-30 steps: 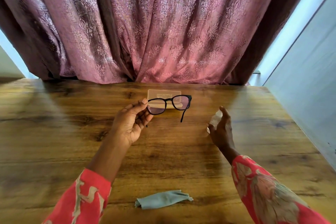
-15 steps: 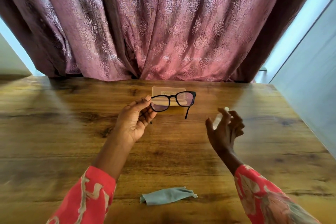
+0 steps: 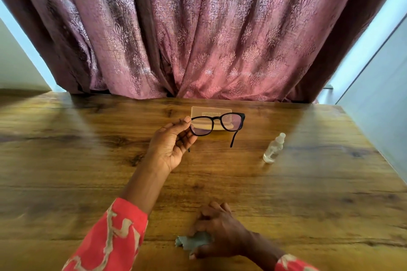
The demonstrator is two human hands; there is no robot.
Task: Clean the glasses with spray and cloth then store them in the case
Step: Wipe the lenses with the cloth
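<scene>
My left hand [image 3: 170, 146] holds black-framed glasses [image 3: 217, 123] by the left end of the frame, above the wooden table [image 3: 66, 171], one temple arm hanging down. Behind the glasses lies a translucent beige case [image 3: 198, 111]. A small clear spray bottle [image 3: 273, 148] stands on the table to the right, with no hand on it. Near the front edge my right hand [image 3: 220, 233] rests on the light blue cloth [image 3: 193, 240], fingers curled over it and covering most of it.
A pink patterned curtain [image 3: 198, 39] hangs along the table's far edge. A pale wall [image 3: 378, 105] runs along the right side of the table. Bare wood stretches to the left and right of my hands.
My right hand let go of the spray bottle, which now stands on the table, and came back to the front edge onto the cloth. The left hand with the glasses hardly moved.
</scene>
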